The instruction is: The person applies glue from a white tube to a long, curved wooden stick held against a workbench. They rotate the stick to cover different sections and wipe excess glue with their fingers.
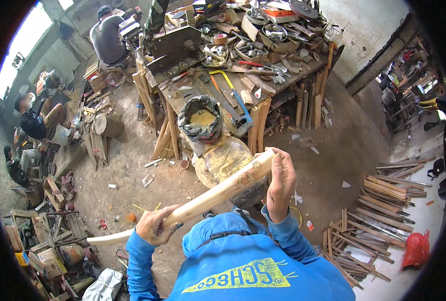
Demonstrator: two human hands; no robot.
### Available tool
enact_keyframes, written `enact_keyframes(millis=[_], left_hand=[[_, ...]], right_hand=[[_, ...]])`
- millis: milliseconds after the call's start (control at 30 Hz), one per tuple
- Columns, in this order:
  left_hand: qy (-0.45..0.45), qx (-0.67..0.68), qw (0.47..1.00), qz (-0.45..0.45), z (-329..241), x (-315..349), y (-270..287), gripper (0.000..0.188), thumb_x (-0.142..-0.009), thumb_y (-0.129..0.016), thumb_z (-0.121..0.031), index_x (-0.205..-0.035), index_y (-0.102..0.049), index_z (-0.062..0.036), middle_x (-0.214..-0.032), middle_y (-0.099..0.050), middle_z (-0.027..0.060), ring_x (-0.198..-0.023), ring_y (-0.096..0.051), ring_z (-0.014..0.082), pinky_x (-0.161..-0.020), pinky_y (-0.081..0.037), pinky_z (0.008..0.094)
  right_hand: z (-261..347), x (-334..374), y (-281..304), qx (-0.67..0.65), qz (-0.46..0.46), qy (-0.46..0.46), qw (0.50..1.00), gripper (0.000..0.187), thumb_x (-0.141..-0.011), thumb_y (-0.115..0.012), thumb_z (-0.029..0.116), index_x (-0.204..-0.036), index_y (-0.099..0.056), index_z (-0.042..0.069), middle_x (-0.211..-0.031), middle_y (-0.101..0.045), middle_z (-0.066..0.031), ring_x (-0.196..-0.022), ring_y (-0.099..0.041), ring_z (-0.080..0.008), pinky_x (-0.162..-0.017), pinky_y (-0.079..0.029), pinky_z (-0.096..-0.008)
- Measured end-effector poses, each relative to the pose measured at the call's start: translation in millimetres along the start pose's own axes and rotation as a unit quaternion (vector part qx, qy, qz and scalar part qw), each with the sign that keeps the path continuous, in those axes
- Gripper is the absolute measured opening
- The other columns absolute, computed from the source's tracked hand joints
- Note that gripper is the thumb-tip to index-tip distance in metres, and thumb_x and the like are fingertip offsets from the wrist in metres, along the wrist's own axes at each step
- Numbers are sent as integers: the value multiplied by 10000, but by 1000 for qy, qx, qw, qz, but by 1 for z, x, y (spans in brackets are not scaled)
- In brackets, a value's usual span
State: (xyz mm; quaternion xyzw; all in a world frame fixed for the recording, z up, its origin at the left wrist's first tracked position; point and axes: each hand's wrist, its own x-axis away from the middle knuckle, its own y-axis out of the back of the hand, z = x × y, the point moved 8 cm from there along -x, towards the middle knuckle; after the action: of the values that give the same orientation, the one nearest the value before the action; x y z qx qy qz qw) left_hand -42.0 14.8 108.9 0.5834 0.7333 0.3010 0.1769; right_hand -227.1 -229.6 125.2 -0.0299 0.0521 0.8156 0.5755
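Observation:
A long, pale, slightly curved wooden shaft (218, 193) slants up to the right in front of me, held in both hands. Its thin tail bends down to the far left, and its thick end points right. My left hand (155, 224) is closed around the thinner part. At the thick end, my right hand (281, 180) grips the wood with its fingers over the tip. Under the shaft lies a dark block-like thing (248, 194), partly covered. A sawdust-covered sack (223, 160) is just beyond it.
A cluttered workbench (183, 93) stands ahead, with a bucket (199, 120) lined in black plastic and a bow saw (233, 90) on it. Wooden strips (378, 215) and a red bag (417, 249) lie right. Two people (107, 37) sit at the left.

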Motion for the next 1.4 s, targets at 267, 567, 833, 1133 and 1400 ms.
enact_keyframes(millis=[267,567,833,1133,1400], left_hand=[[-48,199,971,-126,-13,-38,23,446,-943,-617,-341,-1252,-529,-32,-727,-615,102,-563,-574,173,-506,-454,295],[-232,437,734,-466,33,-36,226,231,-1029,-482,-212,-1174,-488,-33,-965,-579,111,-829,-597,191,-715,-547,320],[-20,463,723,-512,138,22,219,371,-926,-654,-102,-1249,-515,13,-1105,-641,124,-952,-670,207,-757,-578,318],[66,385,734,-556,140,33,227,409,-870,-743,-132,-1200,-569,37,-1003,-663,79,-866,-673,146,-719,-575,259],[-29,349,848,-398,73,-38,212,454,-838,-770,-163,-1193,-608,69,-1061,-692,132,-957,-673,185,-873,-542,307]], right_hand=[[-44,70,-98,-83,369,-100,920,709,-854,-757,166,-1407,-334,33,-1236,-608,-190,-1204,-561,-255,-1048,-417,-383],[-101,128,-142,68,519,-103,846,442,-906,-690,233,-1261,-506,44,-1049,-679,-179,-991,-666,-227,-819,-511,-347],[-63,75,-80,-86,554,-275,781,453,-929,-639,367,-1184,-555,2,-727,-591,-35,-558,-533,-139,-526,-475,-264],[-81,90,-100,109,632,-206,739,378,-1008,-510,401,-1005,-609,36,-670,-582,-24,-587,-527,-132,-530,-431,-293],[26,0,-123,-6,396,-19,918,541,-1032,-431,454,-757,-575,10,-769,-680,-99,-761,-666,-150,-664,-514,-304]])
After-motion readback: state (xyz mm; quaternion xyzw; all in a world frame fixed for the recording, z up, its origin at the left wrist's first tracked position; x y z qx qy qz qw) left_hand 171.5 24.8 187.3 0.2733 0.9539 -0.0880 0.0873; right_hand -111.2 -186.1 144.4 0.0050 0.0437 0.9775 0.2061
